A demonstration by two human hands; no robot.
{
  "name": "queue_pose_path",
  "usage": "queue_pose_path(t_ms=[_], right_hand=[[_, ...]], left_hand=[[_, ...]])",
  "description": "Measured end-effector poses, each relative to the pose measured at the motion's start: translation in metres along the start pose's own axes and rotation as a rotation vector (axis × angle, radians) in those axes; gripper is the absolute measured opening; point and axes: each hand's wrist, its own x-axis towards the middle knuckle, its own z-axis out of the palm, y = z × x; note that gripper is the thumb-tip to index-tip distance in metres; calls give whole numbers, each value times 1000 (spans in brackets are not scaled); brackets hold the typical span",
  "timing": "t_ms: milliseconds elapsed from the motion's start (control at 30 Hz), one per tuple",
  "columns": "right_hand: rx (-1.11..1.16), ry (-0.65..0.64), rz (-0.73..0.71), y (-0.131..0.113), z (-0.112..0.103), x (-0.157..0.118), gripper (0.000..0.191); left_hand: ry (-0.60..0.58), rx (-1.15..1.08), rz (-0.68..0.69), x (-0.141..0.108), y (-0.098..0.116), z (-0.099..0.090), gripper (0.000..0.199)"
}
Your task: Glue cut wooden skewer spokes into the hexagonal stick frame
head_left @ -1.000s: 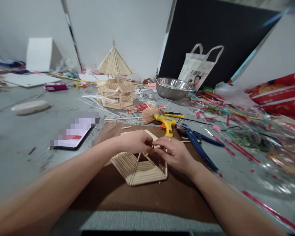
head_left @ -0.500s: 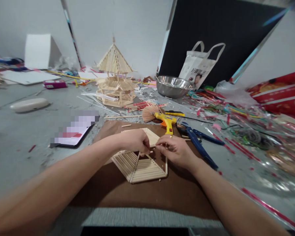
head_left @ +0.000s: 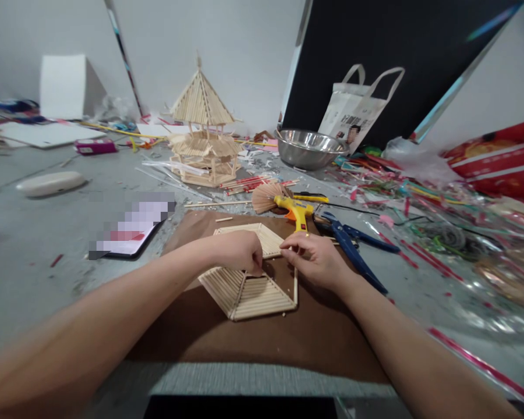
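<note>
A six-sided panel of pale wooden sticks (head_left: 262,299) lies on a brown sheet (head_left: 244,343). Some of its wedges are filled with rows of sticks, and the wedge on the right shows brown through it. My left hand (head_left: 242,250) is closed over the panel's middle, its fingertips pointing down and largely hidden. At the panel's right edge, my right hand (head_left: 317,260) has thumb and forefinger pinched close to the end of the upper wedge; what they hold is too small to make out. A yellow glue gun (head_left: 300,215) rests just beyond my right hand.
Blue-handled pliers (head_left: 353,250) lie right of the sheet, a phone (head_left: 133,230) left. Behind stand a stick pavilion model (head_left: 205,128) and a metal bowl (head_left: 310,152). Red-tipped sticks (head_left: 248,184) lie before the model. Plastic scraps and wires (head_left: 454,238) cover the right side.
My right hand has drawn slightly right, away from my left hand. The short stick seen between the hands before no longer shows there. The whole view has shifted up a little.
</note>
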Motion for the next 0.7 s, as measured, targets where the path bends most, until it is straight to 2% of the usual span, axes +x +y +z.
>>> queue_pose_path(t_ms=[167,267,333,433,533,633,700], right_hand=[[-5,-3,4,0,0,-1,13],[-11,8,0,1,-1,-1,13],[-8,31,2,1,-2,-1,12],[4,58,12,1,-3,0,11],[13,68,20,2,-2,-1,11],[15,72,26,4,-1,0,11],[13,68,30,4,0,0,11]], left_hand=[[10,9,13,1,1,2,24],[35,6,3,-1,-2,-8,24],[106,5,-25,-4,-10,-20,23],[370,113,-251,-6,-35,-37,25],[558,220,-442,-5,-66,-42,26],[566,243,-518,-2,-89,-38,26],[568,258,-532,-1,-94,-34,27]])
